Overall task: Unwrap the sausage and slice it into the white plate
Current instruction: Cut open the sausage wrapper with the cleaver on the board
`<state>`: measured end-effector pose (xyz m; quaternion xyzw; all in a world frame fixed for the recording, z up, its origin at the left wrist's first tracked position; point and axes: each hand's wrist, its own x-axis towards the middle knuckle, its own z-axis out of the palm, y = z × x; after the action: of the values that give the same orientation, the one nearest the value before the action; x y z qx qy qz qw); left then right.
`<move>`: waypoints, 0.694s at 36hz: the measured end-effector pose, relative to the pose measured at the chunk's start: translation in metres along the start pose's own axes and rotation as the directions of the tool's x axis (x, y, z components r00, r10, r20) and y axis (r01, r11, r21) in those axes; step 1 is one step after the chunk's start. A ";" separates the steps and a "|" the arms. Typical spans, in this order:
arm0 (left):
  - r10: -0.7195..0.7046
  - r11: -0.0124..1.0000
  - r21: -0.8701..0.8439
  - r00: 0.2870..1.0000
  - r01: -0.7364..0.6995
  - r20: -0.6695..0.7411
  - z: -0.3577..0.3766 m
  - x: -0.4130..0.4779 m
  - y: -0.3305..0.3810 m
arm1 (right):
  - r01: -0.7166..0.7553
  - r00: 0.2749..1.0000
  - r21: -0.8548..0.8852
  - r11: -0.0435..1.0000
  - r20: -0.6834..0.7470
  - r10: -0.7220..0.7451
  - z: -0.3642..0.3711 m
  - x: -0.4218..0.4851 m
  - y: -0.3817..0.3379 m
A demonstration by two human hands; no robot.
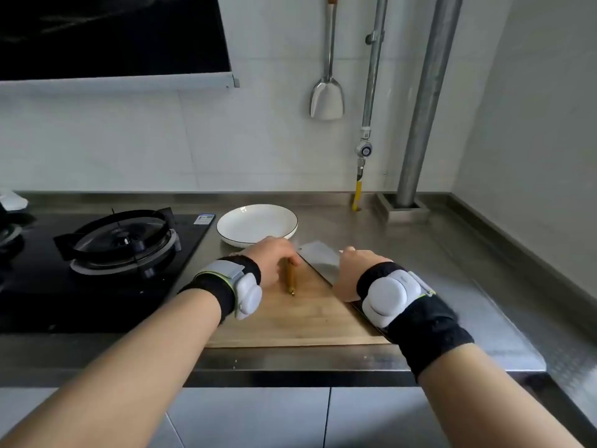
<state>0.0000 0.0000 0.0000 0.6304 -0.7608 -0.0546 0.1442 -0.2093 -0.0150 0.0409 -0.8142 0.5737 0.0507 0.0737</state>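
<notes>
- A gas stove [122, 240] is seen at the far left, set into the steel tabletop [403, 240].
- A small blue-and-white sticker [204, 218] is spotted at the stove's back right corner; its print is too blurred to be read.
- The white plate [256, 225] is found just right of the stove, beyond the cutting board and close behind the left hand.
- The left hand [274, 260] is laid over the far part of the sausage, fingers curled down around it, and it is held against the board.
- The sausage [290, 279] is seen on the wooden cutting board [300, 315], still in its yellow-gold wrapper. No writing can be made out on it.
- Its long axis is run almost straight away from the viewer. The clipped near end is pointed toward the board's front edge and left bare below the fingers; the far end is hidden under the hand.
- A cleaver [319, 260] is held just right of the sausage, its broad blade tilted, between the two hands.
- The right hand [352, 273] is wrapped tightly round the cleaver's handle end; the handle itself is covered.
</notes>
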 end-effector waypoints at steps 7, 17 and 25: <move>-0.089 0.992 0.092 0.996 0.086 0.030 -0.006 0.002 -0.009 | 0.115 0.989 -0.184 0.976 -0.072 -0.130 0.010 0.008 -0.005; -0.128 0.989 -0.095 0.983 0.116 -0.133 0.008 -0.015 -0.006 | 0.063 0.966 -0.126 0.990 -0.240 -0.092 0.013 -0.005 -0.012; -0.268 0.952 -0.213 0.931 0.218 -0.246 0.016 -0.031 -0.018 | 0.147 0.899 0.019 0.989 -0.420 -0.125 -0.011 -0.005 -0.009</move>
<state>0.0177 0.0252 -0.0244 0.7058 -0.6412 -0.0541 0.2963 -0.2025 -0.0090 0.0535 -0.8422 0.5189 -0.1441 -0.0269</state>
